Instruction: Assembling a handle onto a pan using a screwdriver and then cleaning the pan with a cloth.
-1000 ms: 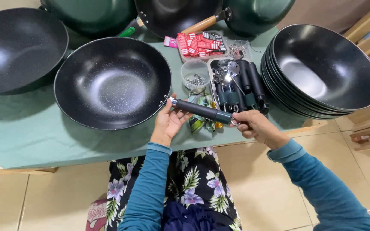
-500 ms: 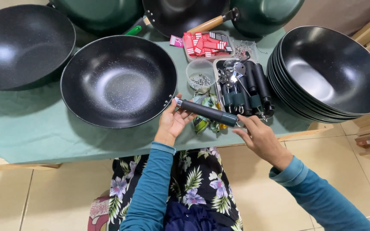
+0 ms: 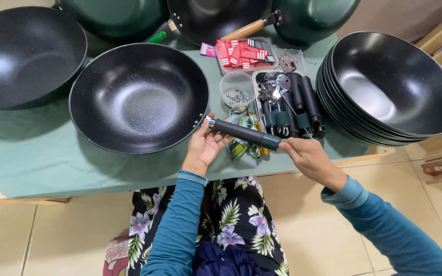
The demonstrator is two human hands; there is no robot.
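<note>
Between both hands I'm holding a black handle (image 3: 242, 134) w/ green end cap, tilted, metal tip touching the rim of the black wok (image 3: 138, 97). L hand (image 3: 203, 149) is gripping it near the tip; R hand (image 3: 308, 156) is pinching the capped end. Just beyond the grip: clear cup of small fasteners (image 3: 238, 90) and a tray of more handles (image 3: 290, 106). Right of that, stacked woks (image 3: 392, 87).

Matt black plastic handle (image 3: 244, 134), speckled glossy metal wok (image 3: 138, 97), green cloth-covered table (image 3: 37, 158).
</note>
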